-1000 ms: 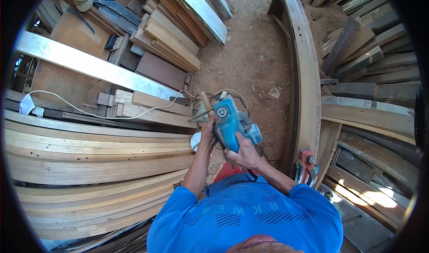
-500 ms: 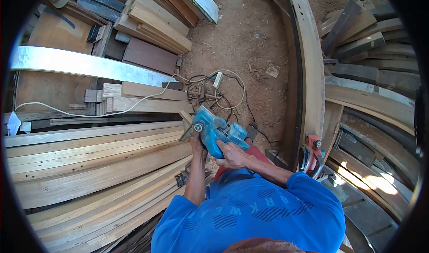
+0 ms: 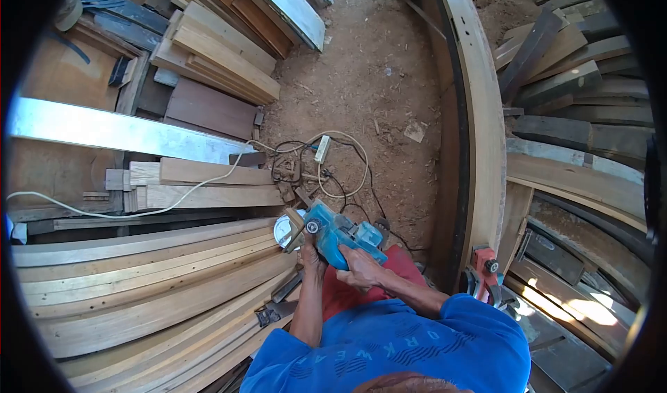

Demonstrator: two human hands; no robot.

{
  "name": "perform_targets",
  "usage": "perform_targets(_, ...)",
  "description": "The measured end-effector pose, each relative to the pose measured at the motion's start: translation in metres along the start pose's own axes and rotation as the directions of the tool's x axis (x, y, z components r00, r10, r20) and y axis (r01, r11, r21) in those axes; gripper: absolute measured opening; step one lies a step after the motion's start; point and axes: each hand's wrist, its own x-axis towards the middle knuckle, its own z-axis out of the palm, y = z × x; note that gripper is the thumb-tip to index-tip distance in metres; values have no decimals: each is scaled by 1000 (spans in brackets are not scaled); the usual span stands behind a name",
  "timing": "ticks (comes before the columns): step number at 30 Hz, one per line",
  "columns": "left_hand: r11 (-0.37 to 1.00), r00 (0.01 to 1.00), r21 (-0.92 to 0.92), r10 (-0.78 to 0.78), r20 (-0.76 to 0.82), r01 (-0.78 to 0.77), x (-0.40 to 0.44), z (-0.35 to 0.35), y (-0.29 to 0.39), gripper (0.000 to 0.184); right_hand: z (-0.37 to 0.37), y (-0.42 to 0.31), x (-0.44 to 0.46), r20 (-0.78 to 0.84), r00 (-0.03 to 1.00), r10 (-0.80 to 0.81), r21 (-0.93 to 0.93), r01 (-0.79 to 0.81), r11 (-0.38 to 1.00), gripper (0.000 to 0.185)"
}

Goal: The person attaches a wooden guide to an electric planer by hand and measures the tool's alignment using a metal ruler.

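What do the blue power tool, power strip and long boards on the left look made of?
Blue power tool: probably moulded plastic housing, judging by its rounded, coloured shell; greyer parts may be metal.
Power strip: likely smooth plastic, uniformly pale.
Long boards: wood, apparently unpainted; tan, streaky faces.

Long planks point(image 3: 167, 289) lie stacked at the left. A pale, flat scrap point(image 3: 415, 130) rests on the dirt floor point(image 3: 354, 67). Weathered timbers point(image 3: 552, 129) are piled at the right.

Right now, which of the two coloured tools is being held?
The blue tool, with the left hand and right hand on it; the red tool, by the near end of the long board at right, is untouched.
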Motion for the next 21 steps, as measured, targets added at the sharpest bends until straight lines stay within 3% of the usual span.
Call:
perform_targets(3, 999, 1000, 36, -3, -10, 4, 28, -4, -16, 72, 11, 54, 29, -125, 988, -91, -34, 88, 996, 40)
perform_targets(6, 997, 999, 69, -20, -41, 23, 52, -8, -27, 66, 6, 73, 46, -223, 969, -109, 133, 141, 981, 40)
perform_targets(7, 996, 998, 91, 8, -54, -3, 61, -11, -33, 64, 8, 85, 55, -252, 961, -113, 99, 142, 985, 42)
perform_targets(11, 992, 997, 128, 22, -70, -13, 104, -48, -55, 56, 13, 133, 87, -170, 984, 48, 231, -8, 973, 42)
perform_targets(17, 986, 993, 158, 73, -93, -58, 146, -79, -86, 57, 22, 186, 124, -231, 972, 31, 290, 39, 956, 48)
perform_targets(21, 986, 985, 107, -116, -126, 130, 175, -105, -98, 63, 24, 217, 149, -202, 979, 25, 297, 37, 954, 49)
